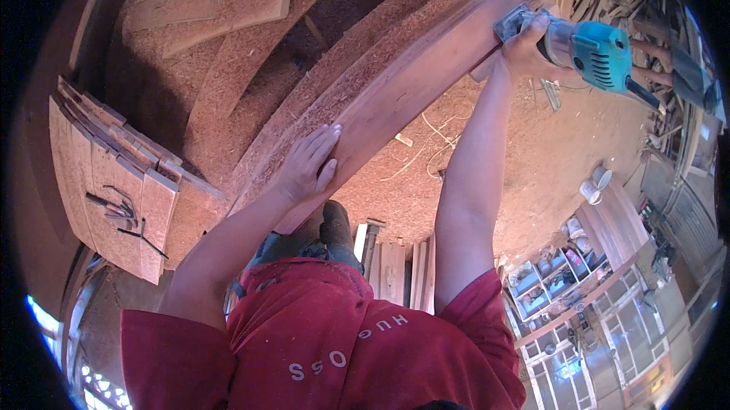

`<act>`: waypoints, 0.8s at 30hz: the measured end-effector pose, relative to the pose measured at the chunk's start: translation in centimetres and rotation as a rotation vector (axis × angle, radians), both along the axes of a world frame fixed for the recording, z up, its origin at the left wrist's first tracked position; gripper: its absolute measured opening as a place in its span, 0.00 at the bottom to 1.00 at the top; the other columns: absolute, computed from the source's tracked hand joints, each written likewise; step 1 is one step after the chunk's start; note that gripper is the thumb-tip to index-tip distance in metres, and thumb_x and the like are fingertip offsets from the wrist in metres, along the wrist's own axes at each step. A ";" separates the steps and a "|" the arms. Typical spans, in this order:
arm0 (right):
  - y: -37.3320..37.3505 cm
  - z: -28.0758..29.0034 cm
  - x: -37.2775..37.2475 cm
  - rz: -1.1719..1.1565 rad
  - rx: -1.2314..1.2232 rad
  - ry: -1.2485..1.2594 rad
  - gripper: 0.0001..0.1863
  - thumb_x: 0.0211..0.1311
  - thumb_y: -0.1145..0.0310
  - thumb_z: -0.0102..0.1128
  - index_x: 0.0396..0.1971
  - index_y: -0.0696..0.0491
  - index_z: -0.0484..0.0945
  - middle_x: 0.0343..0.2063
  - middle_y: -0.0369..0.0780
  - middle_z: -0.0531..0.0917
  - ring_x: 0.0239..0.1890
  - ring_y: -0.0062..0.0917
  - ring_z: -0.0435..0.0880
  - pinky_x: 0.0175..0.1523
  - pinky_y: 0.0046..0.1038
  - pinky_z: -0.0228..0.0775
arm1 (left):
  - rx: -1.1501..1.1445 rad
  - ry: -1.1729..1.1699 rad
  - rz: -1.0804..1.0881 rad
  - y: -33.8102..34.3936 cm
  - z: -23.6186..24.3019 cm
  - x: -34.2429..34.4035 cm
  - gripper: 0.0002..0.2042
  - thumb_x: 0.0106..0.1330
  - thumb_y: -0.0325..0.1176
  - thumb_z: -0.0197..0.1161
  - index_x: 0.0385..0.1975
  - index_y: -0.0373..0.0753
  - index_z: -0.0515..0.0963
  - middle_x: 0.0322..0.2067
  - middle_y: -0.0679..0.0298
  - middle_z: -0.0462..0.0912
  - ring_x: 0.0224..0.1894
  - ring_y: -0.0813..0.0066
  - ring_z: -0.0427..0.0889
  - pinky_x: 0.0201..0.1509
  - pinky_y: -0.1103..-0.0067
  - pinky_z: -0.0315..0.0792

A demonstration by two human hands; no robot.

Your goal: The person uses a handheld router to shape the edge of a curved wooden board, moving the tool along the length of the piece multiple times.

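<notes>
A long reddish wooden plank (418, 79) slants from near my waist to the upper right. My left hand (306, 165) lies flat on its near part, fingers stretched out. At the plank's far end, my right hand (523, 54) is wrapped round the clear and metal lower body of a teal trim router (601, 51). The router lies tilted over, its square base against the plank's end and its motor housing pointing right. Its bit is hidden, and part of my right fingers is behind the tool.
Sawdust-covered boards (251, 11) lie at the upper left. A stack of planks (99, 189) at left bears a clamp-like metal tool (122, 212). A pale cord (433, 140) trails on the dusty floor. White buckets (591, 191) and a parts tray (551, 281) stand at right, near scrap wood.
</notes>
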State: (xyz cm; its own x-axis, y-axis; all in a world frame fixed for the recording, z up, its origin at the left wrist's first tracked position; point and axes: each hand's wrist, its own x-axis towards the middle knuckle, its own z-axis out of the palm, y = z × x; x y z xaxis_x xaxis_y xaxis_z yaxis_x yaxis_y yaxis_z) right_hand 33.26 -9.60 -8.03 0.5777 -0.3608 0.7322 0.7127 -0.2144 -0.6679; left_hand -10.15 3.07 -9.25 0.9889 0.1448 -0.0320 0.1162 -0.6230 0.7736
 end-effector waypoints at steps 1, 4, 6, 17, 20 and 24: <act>0.1 -0.1 0.1 0.005 0.026 -0.003 0.59 0.48 0.48 0.82 0.67 0.72 0.57 0.60 0.58 0.74 0.58 0.42 0.80 0.64 0.42 0.74 | -0.002 0.001 0.001 0.0 0.0 0.0 0.26 0.70 0.35 0.60 0.67 0.33 0.70 0.67 0.52 0.75 0.67 0.52 0.74 0.69 0.63 0.68; 0.0 -0.1 0.5 -0.002 -0.015 0.009 0.58 0.48 0.48 0.81 0.66 0.72 0.58 0.60 0.58 0.74 0.58 0.42 0.80 0.64 0.41 0.74 | -0.004 0.004 0.002 0.2 0.1 0.0 0.26 0.70 0.35 0.60 0.67 0.33 0.70 0.67 0.52 0.75 0.68 0.52 0.74 0.69 0.63 0.68; 0.0 -0.1 0.8 0.000 -0.015 0.005 0.57 0.47 0.49 0.81 0.66 0.72 0.58 0.59 0.58 0.74 0.57 0.42 0.80 0.63 0.41 0.74 | 0.002 0.005 -0.001 0.2 -0.1 -0.1 0.26 0.70 0.35 0.60 0.67 0.33 0.70 0.67 0.52 0.75 0.68 0.52 0.74 0.69 0.63 0.67; -1.1 -0.4 1.7 -0.054 -0.096 0.106 0.60 0.47 0.51 0.82 0.68 0.72 0.54 0.64 0.58 0.71 0.61 0.41 0.78 0.65 0.41 0.73 | -0.010 0.011 -0.017 0.2 -0.2 -0.2 0.26 0.71 0.35 0.58 0.67 0.32 0.70 0.67 0.51 0.74 0.69 0.51 0.73 0.70 0.62 0.66; -0.3 -0.1 1.5 -0.059 -0.052 0.097 0.59 0.47 0.50 0.82 0.67 0.72 0.56 0.61 0.58 0.73 0.60 0.41 0.79 0.65 0.41 0.73 | -0.007 0.009 -0.003 0.1 0.0 -0.4 0.26 0.71 0.36 0.58 0.66 0.31 0.70 0.66 0.50 0.75 0.68 0.50 0.74 0.70 0.62 0.67; 0.3 -0.5 1.8 -0.082 0.036 0.121 0.58 0.44 0.47 0.83 0.64 0.72 0.60 0.56 0.57 0.76 0.59 0.43 0.80 0.64 0.42 0.74 | 0.003 -0.003 0.007 0.0 0.4 -0.4 0.26 0.70 0.35 0.58 0.66 0.30 0.70 0.65 0.48 0.76 0.66 0.47 0.75 0.69 0.61 0.68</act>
